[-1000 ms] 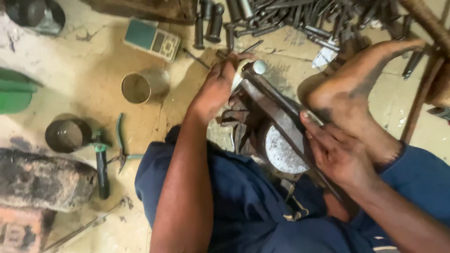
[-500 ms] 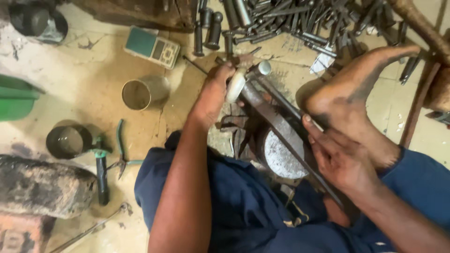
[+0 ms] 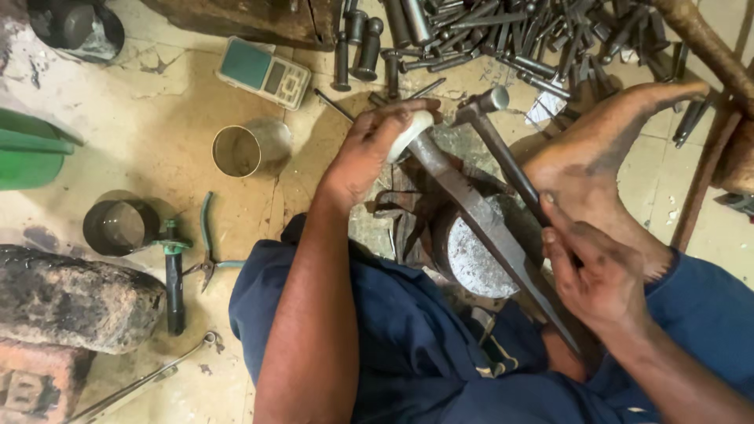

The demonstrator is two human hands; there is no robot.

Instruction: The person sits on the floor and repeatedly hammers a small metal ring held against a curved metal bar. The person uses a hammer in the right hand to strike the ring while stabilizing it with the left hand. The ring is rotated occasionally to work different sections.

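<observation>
Fingers of your left hand point(image 3: 369, 149) are curling tight around the pale rounded handle end point(image 3: 410, 133) of a long flat metal blade point(image 3: 487, 228), pressed together over it so only a bit of the white end is showing past your knuckles. You are holding that blade slanted from the upper middle of the floor down toward your right knee, and it is lying across the top of a round metal block point(image 3: 471, 259) sitting between your legs. Fingers of your right hand point(image 3: 601, 275) are closing around the lower part of a hammer's dark shaft point(image 3: 510, 169); the hammer head point(image 3: 487, 104) is pointing up and away from you, just beside the blade's handle end and your left hand. Your right hand is resting against your bare foot point(image 3: 605, 157), which is lying sole-up just right of the hammer shaft.

You are sitting on the floor in blue trousers point(image 3: 424, 353). Beyond the hammer head, a heap of dark steel bolts and rods point(image 3: 503, 31) is spreading along the top edge. To your left, a small digital scale point(image 3: 264, 72) is lying near an open metal cup point(image 3: 251, 148) tipped on its side. Further left, a second dark round tin point(image 3: 122, 226) is standing by a green-handled tool point(image 3: 173, 275) and a pair of pliers point(image 3: 208, 251). A rough stone block point(image 3: 71, 298) is lying at the lower left, well apart from your hands.
</observation>
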